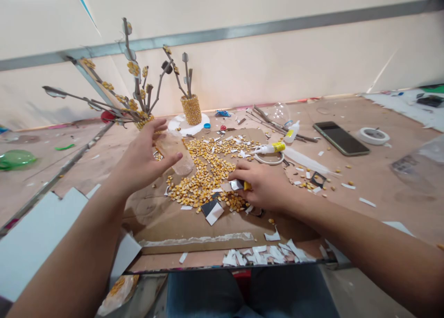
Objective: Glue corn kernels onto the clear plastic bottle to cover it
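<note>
Left hand (140,161) grasps clear plastic piece (180,158); right hand (265,186) pinches mirror chip (237,185) beside kernel pile (204,172); cardboard (163,221) bare toward near edge.

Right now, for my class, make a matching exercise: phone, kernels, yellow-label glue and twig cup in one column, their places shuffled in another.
Column one
1 phone
2 kernels
3 yellow-label glue
4 cup

Column two
a on a white plate
b heaped on the cardboard
c flat, left of the tape roll
d on its side, by a ring

Pairs: 1-c, 2-b, 3-d, 4-a
</note>
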`<state>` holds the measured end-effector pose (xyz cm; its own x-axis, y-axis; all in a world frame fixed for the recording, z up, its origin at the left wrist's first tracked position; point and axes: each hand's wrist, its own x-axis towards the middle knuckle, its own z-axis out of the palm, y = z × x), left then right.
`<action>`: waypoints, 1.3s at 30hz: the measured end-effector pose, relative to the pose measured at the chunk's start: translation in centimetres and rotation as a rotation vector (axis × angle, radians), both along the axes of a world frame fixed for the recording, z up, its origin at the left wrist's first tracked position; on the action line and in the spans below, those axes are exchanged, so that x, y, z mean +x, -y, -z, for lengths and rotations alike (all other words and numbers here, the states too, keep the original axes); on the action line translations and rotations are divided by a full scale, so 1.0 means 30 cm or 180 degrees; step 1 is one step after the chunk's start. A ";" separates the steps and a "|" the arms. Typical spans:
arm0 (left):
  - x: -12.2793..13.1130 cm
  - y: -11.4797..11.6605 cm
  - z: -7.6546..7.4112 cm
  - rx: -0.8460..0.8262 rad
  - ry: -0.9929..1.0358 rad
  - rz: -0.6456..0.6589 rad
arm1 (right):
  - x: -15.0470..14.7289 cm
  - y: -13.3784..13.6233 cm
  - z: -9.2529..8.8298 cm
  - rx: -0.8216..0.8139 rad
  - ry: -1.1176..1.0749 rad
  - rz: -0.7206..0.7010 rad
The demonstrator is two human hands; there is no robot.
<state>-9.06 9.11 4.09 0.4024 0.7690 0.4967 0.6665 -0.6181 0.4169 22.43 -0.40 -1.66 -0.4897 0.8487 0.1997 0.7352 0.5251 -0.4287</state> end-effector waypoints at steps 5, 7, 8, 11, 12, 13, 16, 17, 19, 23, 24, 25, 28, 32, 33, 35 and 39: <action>0.059 0.064 -0.026 0.1187 0.0382 -0.0343 | -0.054 -0.017 -0.010 -0.0008 0.0306 -0.0098; 0.076 0.084 -0.028 0.1435 0.0456 -0.0364 | -0.068 -0.024 -0.014 -0.0073 0.0477 -0.0132; 0.082 0.092 -0.026 0.1503 0.0483 -0.0356 | -0.073 -0.026 -0.016 -0.0120 0.0553 -0.0167; 0.096 0.107 -0.016 0.1682 0.0508 -0.0284 | -0.081 -0.025 -0.024 -0.0198 0.0716 -0.0278; 0.100 0.110 -0.012 0.1746 0.0541 -0.0244 | -0.083 -0.023 -0.027 -0.0194 0.0754 -0.0296; 0.104 0.113 -0.009 0.1773 0.0571 -0.0198 | -0.085 -0.021 -0.030 -0.0181 0.0785 -0.0309; 0.119 0.123 -0.004 0.1821 0.0676 -0.0091 | -0.090 -0.015 -0.034 -0.0177 0.0840 -0.0299; 0.123 0.127 -0.003 0.1845 0.0691 -0.0067 | -0.092 -0.014 -0.033 -0.0181 0.0862 -0.0273; 0.132 0.135 -0.001 0.1895 0.0694 -0.0022 | -0.093 -0.014 -0.031 -0.0180 0.0931 -0.0165; 0.142 0.147 0.016 0.1966 0.0711 0.0063 | -0.087 -0.019 -0.018 -0.0160 0.0888 0.0027; 0.142 0.149 0.021 0.1958 0.0698 0.0081 | -0.083 -0.021 -0.013 -0.0147 0.0796 0.0056; 0.142 0.150 0.027 0.1959 0.0702 0.0090 | -0.080 -0.023 -0.007 -0.0127 0.0692 0.0080; 0.142 0.156 0.037 0.1875 0.0707 0.0136 | -0.072 -0.028 0.009 -0.0092 0.0487 0.0075; 0.148 0.167 0.036 0.1802 0.0736 0.0334 | -0.076 -0.025 0.014 -0.0137 0.0575 0.0002; 0.151 0.169 0.037 0.1800 0.0726 0.0358 | -0.078 -0.023 0.010 -0.0158 0.0651 0.0034; 0.158 0.175 0.039 0.1786 0.0685 0.0348 | -0.083 -0.017 -0.004 -0.0222 0.0805 0.0149; 0.172 0.187 0.049 0.1706 0.0667 0.0413 | -0.083 -0.014 -0.032 -0.0358 0.0962 0.0472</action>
